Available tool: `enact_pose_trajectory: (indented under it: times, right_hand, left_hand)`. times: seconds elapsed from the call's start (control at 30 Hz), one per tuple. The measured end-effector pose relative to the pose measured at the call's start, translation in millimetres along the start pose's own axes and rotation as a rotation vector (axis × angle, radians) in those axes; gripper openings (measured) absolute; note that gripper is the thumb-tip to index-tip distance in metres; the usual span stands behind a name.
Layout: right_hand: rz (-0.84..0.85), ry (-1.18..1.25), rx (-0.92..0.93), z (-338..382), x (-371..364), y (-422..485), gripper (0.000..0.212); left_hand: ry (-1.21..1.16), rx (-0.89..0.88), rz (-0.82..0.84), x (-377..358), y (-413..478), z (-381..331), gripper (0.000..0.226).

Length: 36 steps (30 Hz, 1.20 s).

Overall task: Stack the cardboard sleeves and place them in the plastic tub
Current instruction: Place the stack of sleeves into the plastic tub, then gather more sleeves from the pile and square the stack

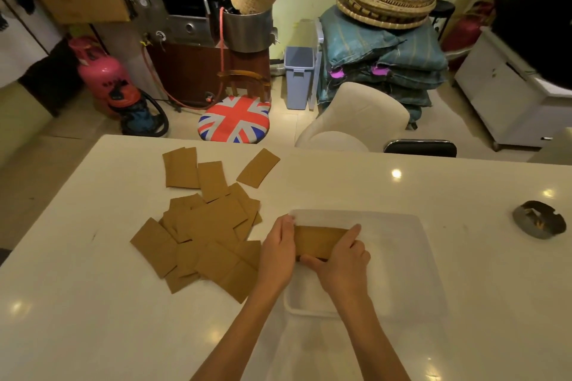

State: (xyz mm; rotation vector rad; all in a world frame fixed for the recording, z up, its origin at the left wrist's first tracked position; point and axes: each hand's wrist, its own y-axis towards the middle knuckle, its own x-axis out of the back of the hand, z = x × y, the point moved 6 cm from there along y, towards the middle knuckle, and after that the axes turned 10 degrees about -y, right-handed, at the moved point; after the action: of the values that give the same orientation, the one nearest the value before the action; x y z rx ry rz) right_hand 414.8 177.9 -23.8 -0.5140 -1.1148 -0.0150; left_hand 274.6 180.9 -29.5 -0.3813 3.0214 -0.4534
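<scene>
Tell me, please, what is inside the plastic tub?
A stack of cardboard sleeves, held by the left hand and right hand, at the left of the plastic tub; the rest looks bare. The floor beneath them is hidden.

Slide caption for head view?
Left hand and right hand hold stacked sleeves over the plastic tub; loose sleeves beside it.

Your left hand [277,252] and right hand [342,260] cover both ends and the near edge of the held sleeves [318,240]; their count cannot be told. Your forearms hide part of the near rim of the plastic tub [356,212] and are cut off at the bottom edge. In the loose pile [210,232], upper sleeves hide lower ones. The dark object [537,219] at the far right of the table [93,303] is too blurred to identify.
</scene>
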Motion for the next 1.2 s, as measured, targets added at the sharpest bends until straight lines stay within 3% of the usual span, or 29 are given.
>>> enact_pose_trajectory:
  times: [0.13,0.23,0.33,0.4,0.47,0.53,0.57,0.67,0.73,0.87,1.0,1.1,1.2]
  right_hand:
    - [-0.033,-0.207,0.037,-4.2,14.8,-10.6,0.123]
    - [-0.187,-0.127,0.126,6.5,43.5,-25.0,0.08]
    - [-0.391,0.162,0.275,43.4,79.7,-55.5,0.038]
    - [-0.322,0.292,0.376,81.1,85.8,-71.0,0.024]
    - [-0.162,0.227,0.482,125.2,67.8,-72.6,0.017]
    - [-0.03,-0.032,0.615,170.8,27.1,-62.7,0.026]
    - [0.027,-0.2,0.668,191.5,1.4,-56.5,0.041]
    - [0.22,-0.595,0.694,221.6,-71.5,-39.8,0.107]
    - [0.299,-0.656,0.649,223.7,-97.8,-29.6,0.127]
    - [0.106,-0.655,0.587,219.4,-110.1,-31.4,0.118]
    - [-0.077,-0.541,0.553,212.7,-113.6,-44.9,0.089]
    - [0.025,-0.411,0.595,202.4,-120.3,-53.2,0.09]
    - [0.251,-0.339,0.559,193.1,-126.3,-60.7,0.102]
  left_hand:
    - [-0.058,0.059,0.045,5.5,-2.8,-2.7,0.045]
    - [-0.07,0.019,0.05,17.1,-15.2,-17.2,0.048]
    - [0.05,-0.117,-0.079,58.4,-24.6,-31.4,0.038]
    - [0.156,-0.193,-0.215,103.0,-24.2,-35.1,0.033]
    - [0.287,-0.279,-0.347,153.5,-17.6,-32.7,0.028]
    - [0.509,-0.302,-0.442,197.4,-3.6,-25.7,0.033]
    - [0.645,-0.27,-0.446,213.9,4.7,-18.5,0.046]
    - [0.869,-0.148,-0.301,238.3,22.6,13.7,0.07]
    - [0.912,-0.152,-0.217,241.2,23.4,29.2,0.071]
    - [0.826,-0.273,-0.224,253.8,17.4,32.2,0.055]
    - [0.86,-0.197,-0.105,277.7,16.8,30.6,0.077]
    - [0.915,-0.153,-0.014,291.4,22.7,18.2,0.106]
    - [0.851,-0.044,0.083,295.1,27.0,13.4,0.111]
